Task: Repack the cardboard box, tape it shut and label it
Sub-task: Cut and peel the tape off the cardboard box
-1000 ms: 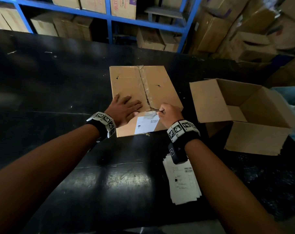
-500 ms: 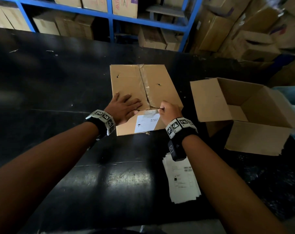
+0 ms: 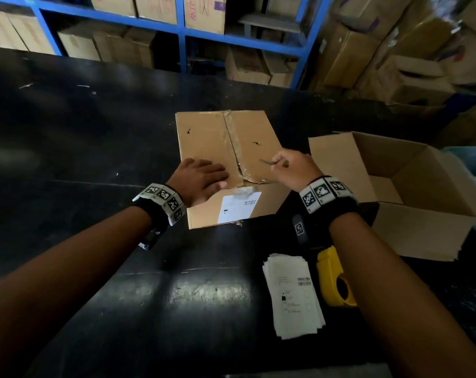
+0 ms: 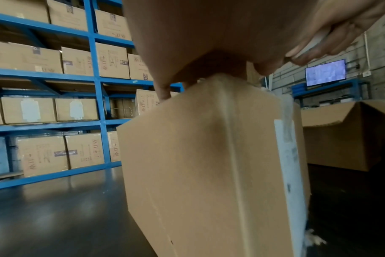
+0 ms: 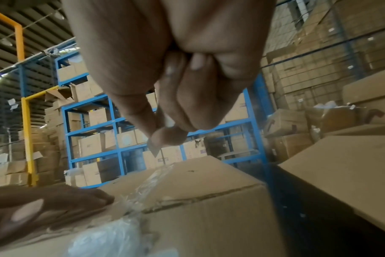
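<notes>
Fingers [image 3: 212,170] of the left hand [image 3: 197,181] lie flat and straight on top of the cardboard box [image 3: 204,137], pressing its near left flap close to the taped centre seam [image 3: 232,143]. The right hand [image 3: 292,170] is raised just above the box's near right flap, its fingers curled and pinching a thin, dark, pointed blade [image 3: 265,161]; in the right wrist view the tip of that blade [image 5: 154,151] shows below the thumb and forefinger, clear of the cardboard.

The box stands closed near the middle of the black table [image 3: 81,148], somewhat toward the far edge. Clear tape along the seam is wrinkled, and at the near end the cardboard edge is torn and ragged. A white shipping label [image 3: 238,207] is stuck on the box's near side wall, with a strip of tape folded over its top edge.

A second, open cardboard box [image 3: 340,159] lies to the right of the first, near the table's right edge, flaps spread. Toward the near edge, under the right forearm, lies a stack of white labels [image 3: 291,293], and just beside it a yellow tape dispenser [image 3: 331,271], partly hidden by the arm. Blue shelving [image 3: 181,31] loaded with cartons stands beyond the far edge.
</notes>
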`<state>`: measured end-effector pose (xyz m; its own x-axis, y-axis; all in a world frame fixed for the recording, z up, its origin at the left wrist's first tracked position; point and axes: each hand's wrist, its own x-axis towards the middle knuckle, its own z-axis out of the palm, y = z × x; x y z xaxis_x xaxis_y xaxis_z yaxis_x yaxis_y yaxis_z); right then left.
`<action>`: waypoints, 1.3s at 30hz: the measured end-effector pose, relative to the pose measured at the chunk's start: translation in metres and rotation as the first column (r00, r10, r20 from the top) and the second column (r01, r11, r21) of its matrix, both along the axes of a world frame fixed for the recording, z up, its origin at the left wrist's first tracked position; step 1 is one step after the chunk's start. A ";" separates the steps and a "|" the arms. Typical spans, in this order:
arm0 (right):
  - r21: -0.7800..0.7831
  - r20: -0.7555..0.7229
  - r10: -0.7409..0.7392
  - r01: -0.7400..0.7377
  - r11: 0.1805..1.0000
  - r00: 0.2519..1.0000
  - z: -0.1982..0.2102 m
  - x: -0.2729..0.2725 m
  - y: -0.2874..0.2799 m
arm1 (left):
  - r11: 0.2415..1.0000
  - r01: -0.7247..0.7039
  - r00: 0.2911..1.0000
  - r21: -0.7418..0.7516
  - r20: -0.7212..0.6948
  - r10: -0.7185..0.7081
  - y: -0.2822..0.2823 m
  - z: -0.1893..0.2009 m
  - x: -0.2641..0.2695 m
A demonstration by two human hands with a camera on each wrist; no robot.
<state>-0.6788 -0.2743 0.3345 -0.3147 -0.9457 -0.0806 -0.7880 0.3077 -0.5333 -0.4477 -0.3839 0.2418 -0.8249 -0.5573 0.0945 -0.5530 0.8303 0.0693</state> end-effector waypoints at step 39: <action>0.105 -0.260 0.153 -0.130 0.986 0.953 -0.038 0.027 -0.251 | 0.984 -0.166 0.982 0.063 0.104 0.159 -0.177 -0.006 -0.062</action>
<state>-0.6520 -0.5252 0.2969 -0.1993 -0.9753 -0.0953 -0.9365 0.2182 -0.2744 -0.5096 -0.5612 0.2356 -0.7264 -0.6868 -0.0270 -0.6869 0.7240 0.0634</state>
